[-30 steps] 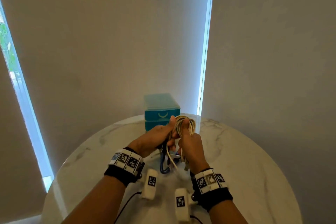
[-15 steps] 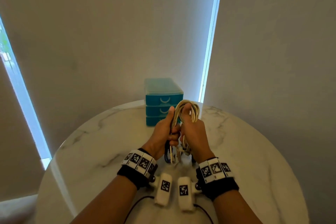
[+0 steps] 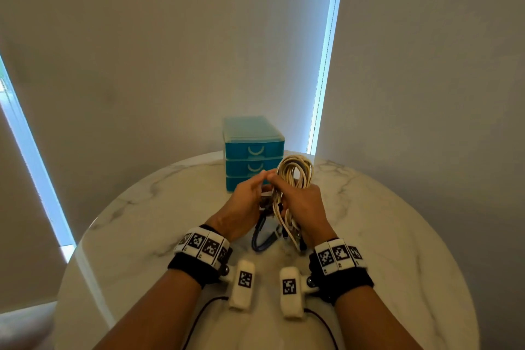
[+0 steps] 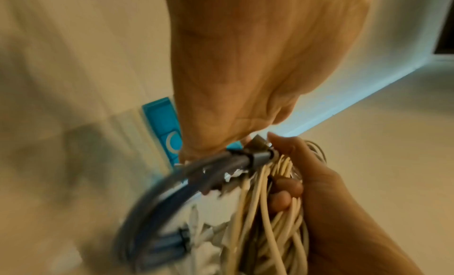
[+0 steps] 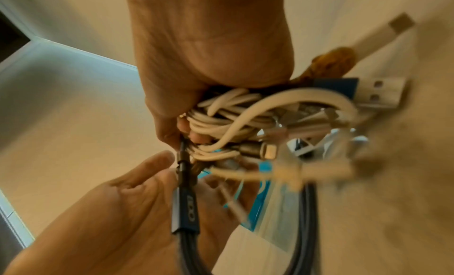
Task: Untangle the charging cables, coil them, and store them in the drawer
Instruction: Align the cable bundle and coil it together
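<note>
Right hand [image 3: 304, 202] clutches a tangled cream-white cable bundle [image 3: 294, 176] steady, so left hand [image 3: 244, 202] pinches the dark braided cable's connector [image 5: 183, 207] free.

A tangled bundle of white cables [image 3: 294, 179] stands looped upright, held above the table. A dark blue cable [image 3: 262, 239] (braided, blurred) hangs at its 7 o'clock. The teal drawers [image 3: 252, 150] sit shut at 11 o'clock.

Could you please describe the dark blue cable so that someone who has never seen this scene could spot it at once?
Start at the round white marble table with the small teal plastic drawer unit at its far edge. In front of it, two hands hold a tangled bundle: the right hand grips the cream-white cables. The dark blue braided cable hangs in a loop below the left hand, the only dark, thick strand.
</note>
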### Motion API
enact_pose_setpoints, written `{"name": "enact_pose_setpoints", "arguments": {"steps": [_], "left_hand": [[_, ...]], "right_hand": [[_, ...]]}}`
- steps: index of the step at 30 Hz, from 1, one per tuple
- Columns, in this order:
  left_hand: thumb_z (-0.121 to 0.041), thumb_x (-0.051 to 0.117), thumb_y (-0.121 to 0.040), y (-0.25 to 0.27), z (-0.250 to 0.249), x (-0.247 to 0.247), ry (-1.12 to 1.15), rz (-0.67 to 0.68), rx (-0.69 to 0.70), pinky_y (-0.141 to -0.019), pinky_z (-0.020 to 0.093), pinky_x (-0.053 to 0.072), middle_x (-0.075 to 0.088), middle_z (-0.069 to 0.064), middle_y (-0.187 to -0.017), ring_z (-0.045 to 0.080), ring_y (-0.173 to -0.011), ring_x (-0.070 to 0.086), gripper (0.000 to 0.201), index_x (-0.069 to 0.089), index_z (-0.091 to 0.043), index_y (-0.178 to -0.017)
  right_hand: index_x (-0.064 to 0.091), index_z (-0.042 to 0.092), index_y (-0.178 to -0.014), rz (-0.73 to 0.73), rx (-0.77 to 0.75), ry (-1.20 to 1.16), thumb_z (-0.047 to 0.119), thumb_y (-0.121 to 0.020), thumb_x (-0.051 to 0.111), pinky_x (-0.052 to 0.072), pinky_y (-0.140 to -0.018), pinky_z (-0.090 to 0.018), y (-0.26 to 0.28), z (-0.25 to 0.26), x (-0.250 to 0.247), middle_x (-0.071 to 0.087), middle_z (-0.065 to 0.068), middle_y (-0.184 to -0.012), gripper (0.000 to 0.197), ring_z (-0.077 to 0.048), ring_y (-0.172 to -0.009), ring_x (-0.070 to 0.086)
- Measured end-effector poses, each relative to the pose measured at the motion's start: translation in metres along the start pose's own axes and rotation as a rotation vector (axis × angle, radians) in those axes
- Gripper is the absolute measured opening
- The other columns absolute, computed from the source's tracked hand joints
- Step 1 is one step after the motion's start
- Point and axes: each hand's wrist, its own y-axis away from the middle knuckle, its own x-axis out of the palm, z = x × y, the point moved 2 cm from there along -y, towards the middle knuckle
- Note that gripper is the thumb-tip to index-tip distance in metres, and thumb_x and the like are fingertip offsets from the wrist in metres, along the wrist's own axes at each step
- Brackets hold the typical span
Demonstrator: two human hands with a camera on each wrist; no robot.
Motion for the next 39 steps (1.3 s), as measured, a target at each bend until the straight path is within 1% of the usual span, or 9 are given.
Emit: {"name": "enact_pose_setpoints", "arguments": {"steps": [4, 8, 11, 14, 22, 26, 29, 33, 39], "left_hand": [[-0.060, 0.048, -0.107, -0.009, -0.008, -0.018, -0.212, -0.088, 0.200, -0.106, 0.038, 0.050, 0.067, -0.002, -0.143, 0.019, -0.134, 0.062, 0.051, 0.059, -0.032, -0.147], [-0.014, 0.071, -0.102, -0.002, -0.019, -0.029, -0.408, 0.037, 0.341, -0.111, 0.032, 0.052, 0.066, -0.012, -0.144, 0.009, -0.134, 0.062, 0.052, 0.060, -0.035, -0.148], [-0.004, 0.068, -0.100, -0.001, -0.021, -0.033, -0.520, 0.075, 0.381, -0.114, 0.041, 0.053, 0.074, -0.005, -0.134, 0.015, -0.128, 0.068, 0.045, 0.070, -0.025, -0.140], [0.001, 0.068, -0.097, 0.001, -0.027, -0.041, -0.600, 0.143, 0.371, -0.114, 0.043, 0.053, 0.073, -0.008, -0.136, 0.013, -0.130, 0.067, 0.053, 0.070, -0.030, -0.140], [-0.009, 0.079, -0.091, 0.007, -0.038, -0.047, -0.887, -0.004, 0.571, -0.094, 0.010, 0.052, 0.077, -0.017, -0.120, -0.006, -0.113, 0.067, 0.041, 0.078, -0.030, -0.126], [-0.022, 0.082, -0.087, 0.009, -0.039, -0.049, -1.054, -0.105, 0.548, -0.086, 0.021, 0.058, 0.076, -0.023, -0.109, -0.014, -0.094, 0.064, 0.036, 0.080, -0.039, -0.118], [-0.038, 0.081, -0.086, 0.011, -0.042, -0.050, -1.175, -0.253, 0.556, -0.087, 0.032, 0.060, 0.078, -0.020, -0.105, -0.006, -0.088, 0.065, 0.026, 0.079, -0.042, -0.111], [-0.036, 0.081, -0.086, 0.021, -0.055, -0.048, -1.184, -0.410, 0.762, -0.078, 0.036, 0.062, 0.081, -0.015, -0.098, 0.003, -0.087, 0.071, 0.017, 0.081, -0.042, -0.103], [-0.030, 0.080, -0.088, 0.029, -0.064, -0.056, -1.167, -0.442, 1.053, -0.066, 0.034, 0.061, 0.084, -0.004, -0.098, 0.016, -0.081, 0.078, 0.022, 0.085, -0.033, -0.109]], "right_hand": [[0.080, 0.001, -0.095, 0.105, 0.063, 0.024, 0.028, -0.090, 0.084, 0.060, -0.056, -0.029, 0.000, -0.002, 0.001, 0.075, -0.011, -0.067, 0.028, -0.018, -0.055, 0.071], [0.080, 0.009, -0.091, 0.278, 0.058, 0.321, 0.027, -0.091, 0.080, 0.052, -0.053, -0.019, 0.000, -0.002, 0.009, 0.075, 0.002, -0.066, 0.018, -0.007, -0.057, 0.071], [0.078, 0.017, -0.099, 0.354, 0.042, 0.507, 0.034, -0.088, 0.083, 0.060, -0.075, -0.028, -0.002, -0.006, 0.015, 0.080, -0.001, -0.086, 0.021, -0.016, -0.080, 0.077], [0.076, 0.020, -0.103, 0.363, 0.042, 0.586, 0.039, -0.084, 0.086, 0.061, -0.078, -0.030, -0.003, -0.007, 0.014, 0.080, -0.003, -0.091, 0.029, -0.018, -0.084, 0.076], [0.069, 0.024, -0.102, 0.399, -0.007, 0.737, 0.039, -0.079, 0.090, 0.054, -0.072, -0.025, 0.007, 0.000, 0.020, 0.073, 0.001, -0.090, 0.034, -0.014, -0.085, 0.071], [0.074, 0.021, -0.096, 0.405, -0.013, 0.802, 0.040, -0.075, 0.090, 0.059, -0.070, -0.027, 0.011, 0.002, 0.021, 0.077, 0.002, -0.085, 0.033, -0.011, -0.080, 0.073], [0.073, 0.020, -0.094, 0.388, -0.014, 0.811, 0.035, -0.080, 0.088, 0.051, -0.061, -0.018, 0.017, 0.006, 0.023, 0.076, 0.005, -0.075, 0.025, -0.002, -0.065, 0.071], [0.075, 0.016, -0.093, 0.377, -0.038, 0.812, 0.044, -0.071, 0.092, 0.058, -0.065, -0.028, 0.017, 0.010, 0.032, 0.077, 0.001, -0.079, 0.039, -0.015, -0.075, 0.074], [0.079, 0.017, -0.098, 0.437, 0.029, 0.706, 0.055, -0.064, 0.089, 0.065, -0.091, -0.043, 0.012, 0.011, 0.050, 0.083, -0.001, -0.089, 0.051, -0.019, -0.090, 0.079]]}}
